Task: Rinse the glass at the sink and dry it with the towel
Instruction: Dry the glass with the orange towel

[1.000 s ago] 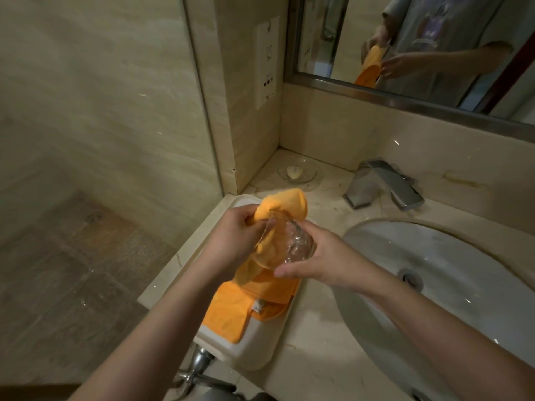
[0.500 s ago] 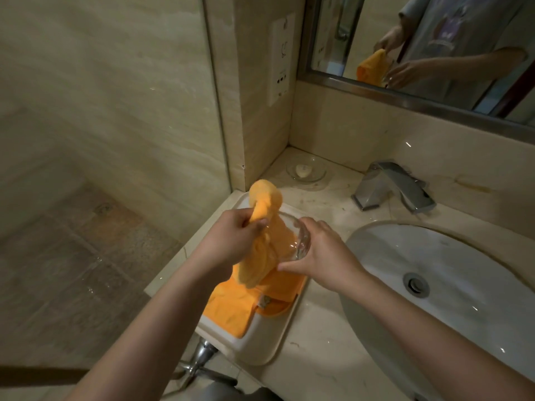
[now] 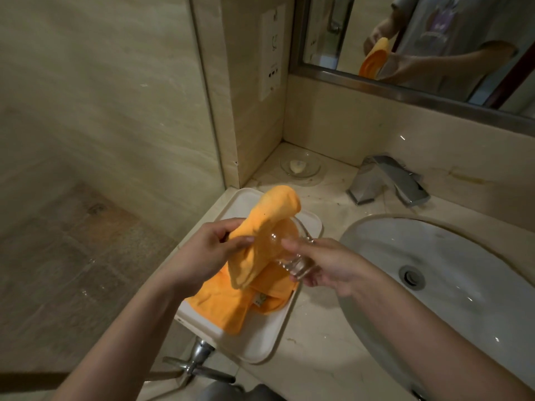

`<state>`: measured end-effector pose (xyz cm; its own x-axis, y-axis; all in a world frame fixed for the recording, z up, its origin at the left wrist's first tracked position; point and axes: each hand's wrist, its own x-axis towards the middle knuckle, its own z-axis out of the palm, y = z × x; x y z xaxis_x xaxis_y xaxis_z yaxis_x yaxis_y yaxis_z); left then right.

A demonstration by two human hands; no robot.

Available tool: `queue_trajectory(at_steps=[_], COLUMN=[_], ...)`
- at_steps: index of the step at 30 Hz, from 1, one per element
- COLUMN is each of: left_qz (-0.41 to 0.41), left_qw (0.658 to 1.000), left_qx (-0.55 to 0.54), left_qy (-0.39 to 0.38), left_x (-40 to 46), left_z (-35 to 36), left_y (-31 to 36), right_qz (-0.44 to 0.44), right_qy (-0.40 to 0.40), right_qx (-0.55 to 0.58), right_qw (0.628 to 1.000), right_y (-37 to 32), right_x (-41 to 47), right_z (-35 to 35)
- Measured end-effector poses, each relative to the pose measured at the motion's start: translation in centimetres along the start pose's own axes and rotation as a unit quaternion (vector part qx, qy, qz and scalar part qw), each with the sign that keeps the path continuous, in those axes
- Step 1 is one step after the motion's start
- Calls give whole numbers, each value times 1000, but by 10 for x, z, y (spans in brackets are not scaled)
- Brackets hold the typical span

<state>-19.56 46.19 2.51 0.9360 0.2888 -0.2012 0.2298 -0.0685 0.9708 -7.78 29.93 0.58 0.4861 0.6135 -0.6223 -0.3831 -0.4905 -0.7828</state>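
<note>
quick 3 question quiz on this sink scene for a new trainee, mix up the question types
1. True or false: the right hand holds the glass over the sink basin.
2. Which hand grips the orange towel? A left hand B right hand C neither
3. Fill in: the towel's lower end lies on the white ____.

Key:
1. False, it is held above the tray.
2. A
3. tray

Clear glass [image 3: 285, 247], soft cloth towel [image 3: 260, 224]
</note>
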Motion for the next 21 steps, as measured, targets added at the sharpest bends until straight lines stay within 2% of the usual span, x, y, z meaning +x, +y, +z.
queue_trajectory(at_steps=[4,9,13,15,18,21], left_qz=[-32,-74,-120,-114,-131,-139], left_qw=[988,953,930,920,889,884], left_qx=[-145,-287,-344,-372,-439,-445], left_qy=[42,54,51,39,12,28], left_x=[-3,0,5,8,12,16], left_z=[18,50,52,50,48,43], left_y=[-10,-9,-12,-15,-21,-27], right_qz=[12,-87,-153,-192,-249,-268], right_qy=[-26,58,90,87,72,86], right_qx=[89,122,132,141,116,77], right_qw=[996,987,975,967,959,957], right_y=[3,22,21,19,18,17], right_x=[-4,7,2,-1,0,4], right_z=[4,34,44,48,54,54])
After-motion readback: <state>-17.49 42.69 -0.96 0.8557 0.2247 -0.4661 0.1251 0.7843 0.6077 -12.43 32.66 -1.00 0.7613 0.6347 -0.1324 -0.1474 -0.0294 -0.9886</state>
